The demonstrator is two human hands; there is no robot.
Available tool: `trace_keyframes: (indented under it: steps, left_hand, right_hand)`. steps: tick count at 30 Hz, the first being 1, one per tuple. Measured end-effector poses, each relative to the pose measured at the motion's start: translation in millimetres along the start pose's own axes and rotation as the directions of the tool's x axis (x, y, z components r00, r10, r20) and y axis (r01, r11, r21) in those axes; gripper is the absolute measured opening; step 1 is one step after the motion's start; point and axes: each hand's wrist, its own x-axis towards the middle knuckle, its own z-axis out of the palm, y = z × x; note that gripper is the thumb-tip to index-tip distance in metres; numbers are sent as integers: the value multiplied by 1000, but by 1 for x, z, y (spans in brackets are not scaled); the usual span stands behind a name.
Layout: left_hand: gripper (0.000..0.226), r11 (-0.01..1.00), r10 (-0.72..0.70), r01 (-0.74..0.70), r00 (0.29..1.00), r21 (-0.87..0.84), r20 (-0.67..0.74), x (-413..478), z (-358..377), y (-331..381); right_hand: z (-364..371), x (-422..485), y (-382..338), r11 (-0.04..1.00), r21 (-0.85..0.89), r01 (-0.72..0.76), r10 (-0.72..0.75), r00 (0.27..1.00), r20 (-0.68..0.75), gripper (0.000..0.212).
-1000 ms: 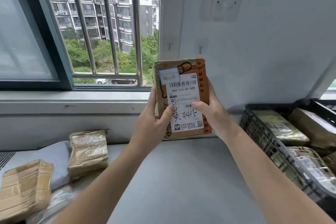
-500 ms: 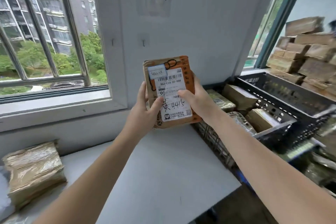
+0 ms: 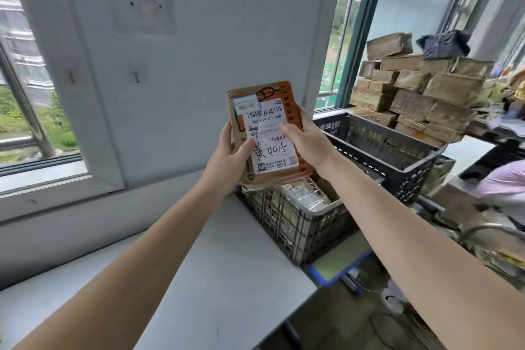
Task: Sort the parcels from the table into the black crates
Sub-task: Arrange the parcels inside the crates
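Parcels stacked like brown bricks by the right-hand window take the biggest slice of the shot, and below left runs the grey worktop. Next in size, the far crate, black and slotted, standing higher and further right; I can't make out what lies inside it. Then the near crate, tight against the worktop's right end, with wrapped packets showing in it. Now the action: an orange-brown parcel is up in the air, upright, face to the camera, hanging over the near crate's back-left corner. The left hand grips its left edge, thumb across the front. The right hand grips the right edge, with one fingertip pressed on the white label, which carries barcodes and a handwritten code. This looks like the read-and-decide beat. My call: match that code to the proper crate before committing, carry with both hands until the parcel is squarely over the opening, tip it flat, and lower it in with the label up, not dropping it from height, since the packets below could shift or crush.
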Motion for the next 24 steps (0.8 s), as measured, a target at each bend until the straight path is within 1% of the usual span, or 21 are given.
trace_keyframes:
  steps: [3,5,8,11,13,15,17,18,20,21,23,24]
  left_hand:
    - [60,998,-19,20,999,53,-30,26,45,3]
    - [53,996,-48,52,997,69,-62,47,75,3]
    - [37,995,-96,101,985,25,-141,78,119,-3]
    - [31,992,-126,128,971,-4,-203,102,157,-13]
    - [31,991,-133,133,967,-15,-218,107,165,-20]
    - [30,990,-138,141,960,-2,-244,116,179,-27]
    - [29,990,-138,143,957,1,-256,125,187,-32]
    - [31,990,-135,140,957,3,-259,130,190,-34]
    - [33,992,-122,123,959,-11,-257,142,195,-38]
    - [33,993,-118,116,960,-23,-254,148,198,-39]
    - [32,995,-103,98,963,-31,-248,163,203,-39]
    - [33,995,-94,89,967,-35,-237,172,206,-37]
  right_hand:
    - [-48,21,17,999,4,-48,48,999,15,46]
    - [-83,37,28,994,14,-107,106,993,61,45]
    - [-132,59,51,988,-5,-155,155,981,119,34]
    - [-170,80,80,984,-4,-180,178,970,168,41]
    - [-174,85,94,980,21,-198,189,961,204,41]
    - [-184,95,110,966,55,-253,228,933,278,51]
    - [-193,107,124,949,81,-306,250,882,400,61]
    - [-197,112,128,941,71,-330,268,858,438,64]
    - [-207,123,133,927,19,-375,329,836,440,68]
    - [-211,130,134,928,-22,-371,344,837,425,64]
    - [-221,145,134,945,-59,-322,314,840,443,43]
    - [-226,152,133,950,-68,-303,302,847,437,42]
